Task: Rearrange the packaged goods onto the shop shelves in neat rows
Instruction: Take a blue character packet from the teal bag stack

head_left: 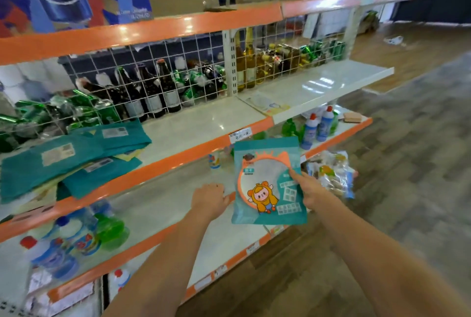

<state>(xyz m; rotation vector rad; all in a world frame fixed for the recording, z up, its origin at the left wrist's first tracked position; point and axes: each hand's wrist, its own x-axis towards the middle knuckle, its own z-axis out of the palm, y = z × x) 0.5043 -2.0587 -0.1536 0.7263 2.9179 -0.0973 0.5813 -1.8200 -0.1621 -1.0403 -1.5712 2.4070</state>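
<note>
My right hand (307, 190) pinches a teal packet (267, 181) with an orange ring and a cartoon figure, held upright in front of the middle shelf (163, 204). My left hand (210, 200) hovers just left of the packet over that shelf's orange front edge, fingers loosely curled and holding nothing. Several more teal packets (71, 158) lie in a loose overlapping pile on the upper shelf (204, 122) at the left. One pale flat packet (267, 105) lies on the right section of that shelf.
Dark and green bottles (153, 92) stand behind a white wire grid. Blue-and-white cleaner bottles (318, 125) stand on the middle shelf at right, others (63, 245) on the lower left. A heap of clear-wrapped goods (331, 171) sits right of my hand. Wooden floor spreads to the right.
</note>
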